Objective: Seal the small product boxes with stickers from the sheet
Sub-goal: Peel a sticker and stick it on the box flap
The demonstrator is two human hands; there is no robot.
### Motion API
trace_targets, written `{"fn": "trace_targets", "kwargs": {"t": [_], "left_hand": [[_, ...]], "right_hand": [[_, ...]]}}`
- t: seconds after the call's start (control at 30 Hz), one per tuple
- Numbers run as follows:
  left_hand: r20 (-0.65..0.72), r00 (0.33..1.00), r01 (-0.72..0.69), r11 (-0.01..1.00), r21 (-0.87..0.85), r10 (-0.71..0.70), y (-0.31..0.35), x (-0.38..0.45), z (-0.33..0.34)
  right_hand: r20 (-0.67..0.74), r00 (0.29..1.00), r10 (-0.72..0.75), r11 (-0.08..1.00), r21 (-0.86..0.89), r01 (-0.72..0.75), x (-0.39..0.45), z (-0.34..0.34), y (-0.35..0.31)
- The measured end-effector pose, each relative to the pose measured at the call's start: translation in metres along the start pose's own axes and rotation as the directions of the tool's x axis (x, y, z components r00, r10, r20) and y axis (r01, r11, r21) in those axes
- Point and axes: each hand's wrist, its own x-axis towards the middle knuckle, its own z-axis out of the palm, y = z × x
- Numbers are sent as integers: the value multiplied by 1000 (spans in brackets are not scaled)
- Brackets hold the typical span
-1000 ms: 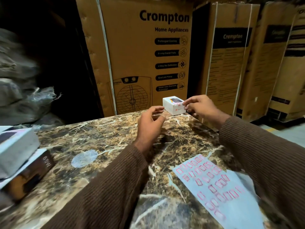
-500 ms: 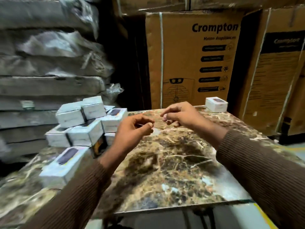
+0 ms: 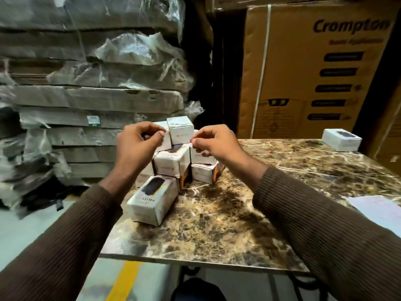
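The scene is dim and warm-toned, darkest in the gap behind the boxes (image 3: 180, 153). Motion blur softens the carton (image 3: 314, 68) lettering and the wrapped stacks (image 3: 91, 88). Wide-angle distortion bends the edges. The table (image 3: 217, 224) shows faint sheen.

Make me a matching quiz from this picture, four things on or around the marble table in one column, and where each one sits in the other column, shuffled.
Things
1. pile of small white boxes
2. lone white box
3. sticker sheet
4. Crompton carton

Places
A. standing behind the marble table
B. far right corner of the table
C. left side of the table, beyond the two hands
D. right edge of the table, nearer the person

Pairs: 1-C, 2-B, 3-D, 4-A
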Motion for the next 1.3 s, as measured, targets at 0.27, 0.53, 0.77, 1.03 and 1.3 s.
{"fn": "trace_targets", "kwargs": {"t": [0.27, 0.53, 0.77, 1.03, 1.3], "left_hand": [[-55, 992, 118, 987, 108, -113, -49, 25, -24], [-73, 996, 49, 996, 70, -44, -56, 17, -19], [-152, 986, -66, 995, 72, 76, -28, 8, -17], [-118, 978, -182, 982, -56, 174, 52, -4, 22], [193, 981, 31, 968, -249, 19, 79, -21, 131]], "right_hand": [[-90, 987, -131, 981, -156, 116, 41, 51, -5], [-138, 968, -208, 972, -138, 189, 41, 78, 1], [-212, 935, -283, 959, -51, 279, 25, 61, -12], [-347, 847, -403, 915, -130, 382, -17, -30, -46], [-343, 919, -195, 936, -345, 70, -55, -140, -10]]}}
